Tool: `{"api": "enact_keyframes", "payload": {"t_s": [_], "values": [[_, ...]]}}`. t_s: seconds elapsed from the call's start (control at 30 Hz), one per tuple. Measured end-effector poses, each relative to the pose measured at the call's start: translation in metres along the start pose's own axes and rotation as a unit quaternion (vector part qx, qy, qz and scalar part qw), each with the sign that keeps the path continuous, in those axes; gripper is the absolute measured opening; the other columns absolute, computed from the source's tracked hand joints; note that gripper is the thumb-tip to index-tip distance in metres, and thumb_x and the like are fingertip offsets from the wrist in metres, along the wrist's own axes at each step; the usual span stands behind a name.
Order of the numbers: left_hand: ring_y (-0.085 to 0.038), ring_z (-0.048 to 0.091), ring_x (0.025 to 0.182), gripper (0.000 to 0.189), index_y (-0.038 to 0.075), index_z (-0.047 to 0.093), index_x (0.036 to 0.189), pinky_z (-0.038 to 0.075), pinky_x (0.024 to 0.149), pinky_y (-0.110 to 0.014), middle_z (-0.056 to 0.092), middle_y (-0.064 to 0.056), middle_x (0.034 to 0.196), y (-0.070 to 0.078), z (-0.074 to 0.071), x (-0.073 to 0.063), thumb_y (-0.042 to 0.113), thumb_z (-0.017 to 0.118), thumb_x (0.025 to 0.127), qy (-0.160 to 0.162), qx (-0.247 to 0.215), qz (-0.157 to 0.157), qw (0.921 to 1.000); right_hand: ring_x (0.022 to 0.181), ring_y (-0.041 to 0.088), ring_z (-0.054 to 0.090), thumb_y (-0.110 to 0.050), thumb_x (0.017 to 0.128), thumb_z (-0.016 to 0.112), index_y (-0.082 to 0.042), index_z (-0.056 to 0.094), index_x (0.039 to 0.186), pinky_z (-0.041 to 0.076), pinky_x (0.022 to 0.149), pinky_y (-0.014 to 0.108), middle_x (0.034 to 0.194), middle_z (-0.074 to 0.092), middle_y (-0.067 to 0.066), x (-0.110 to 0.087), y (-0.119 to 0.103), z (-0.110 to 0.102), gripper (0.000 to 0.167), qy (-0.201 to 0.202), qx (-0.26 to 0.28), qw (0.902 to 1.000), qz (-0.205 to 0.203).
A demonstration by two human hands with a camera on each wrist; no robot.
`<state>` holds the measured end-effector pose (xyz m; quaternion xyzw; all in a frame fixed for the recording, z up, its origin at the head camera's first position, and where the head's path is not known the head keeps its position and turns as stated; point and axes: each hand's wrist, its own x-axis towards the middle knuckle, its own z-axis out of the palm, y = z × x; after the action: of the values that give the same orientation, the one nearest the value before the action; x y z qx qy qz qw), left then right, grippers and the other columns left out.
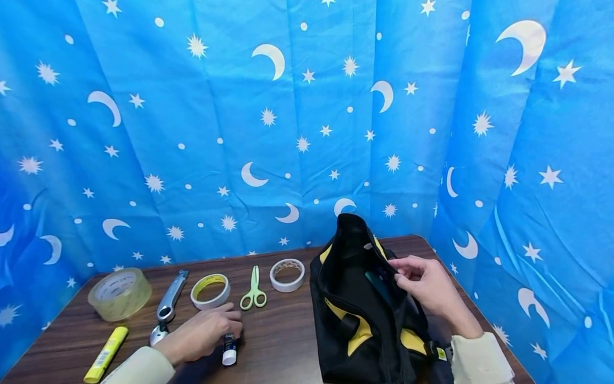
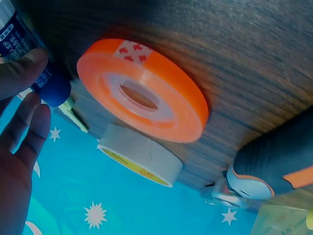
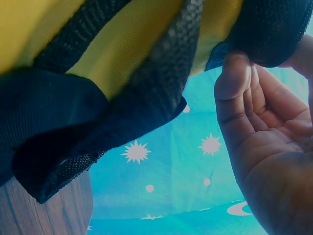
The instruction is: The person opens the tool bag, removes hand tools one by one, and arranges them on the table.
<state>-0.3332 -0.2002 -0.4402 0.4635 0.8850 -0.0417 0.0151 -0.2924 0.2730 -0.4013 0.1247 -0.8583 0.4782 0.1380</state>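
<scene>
My left hand holds a glue stick with a dark blue label and a white end, low over the table's front middle. In the left wrist view the thumb lies across the glue stick. An orange roll of tape lies beside that hand; in the head view the hand and forearm hide it. To the right stands a black and yellow bag, its mouth open upward. My right hand pinches the right edge of the mouth between thumb and fingers. Something dark teal shows inside the bag.
Across the left of the wooden table lie a wide clear tape roll, a yellow highlighter-like stick, a grey tool, and a yellow-lined tape roll. Green scissors and a white tape roll lie mid-table. A blue curtain hangs behind.
</scene>
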Motion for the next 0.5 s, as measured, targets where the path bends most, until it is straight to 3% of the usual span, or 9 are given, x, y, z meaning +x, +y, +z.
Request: {"api": "enact_keyframes", "payload": {"t_s": [0.2,0.33,0.5], "values": [[-0.016,0.056,0.097,0.051,0.028,0.070,0.090,0.048,0.081,-0.041,0.057,0.017,0.095,-0.0009,0.0020,0.0031,-0.014,0.075,0.062,0.001,0.005,0.010,0.9999,0.064,0.020,0.054,-0.003,0.086,0.065,-0.004,0.069,0.110,0.044,0.055,0.027,0.077,0.058,0.003,0.0009,0.0004,-0.0002,0.024,-0.002,0.004,1.0000,-0.001],[-0.011,0.053,0.091,0.053,0.028,0.071,0.095,0.048,0.077,-0.036,0.058,0.017,0.098,-0.0007,0.0014,0.0029,-0.015,0.074,0.064,0.002,-0.002,0.021,0.9998,0.065,0.020,0.054,-0.004,0.086,0.065,-0.004,0.069,0.110,0.044,0.056,0.028,0.077,0.058,0.003,0.0012,0.0005,-0.0003,0.024,-0.002,0.005,1.0000,0.001],[-0.006,0.050,0.088,0.051,0.025,0.070,0.098,0.048,0.076,-0.032,0.058,0.016,0.099,0.0051,-0.0059,0.0055,-0.014,0.073,0.065,0.014,-0.007,0.013,0.9998,0.064,0.020,0.053,-0.004,0.086,0.065,-0.003,0.069,0.110,0.044,0.055,0.028,0.077,0.058,0.003,0.0005,0.0009,-0.0008,0.024,-0.007,0.005,0.9999,0.006]]}}
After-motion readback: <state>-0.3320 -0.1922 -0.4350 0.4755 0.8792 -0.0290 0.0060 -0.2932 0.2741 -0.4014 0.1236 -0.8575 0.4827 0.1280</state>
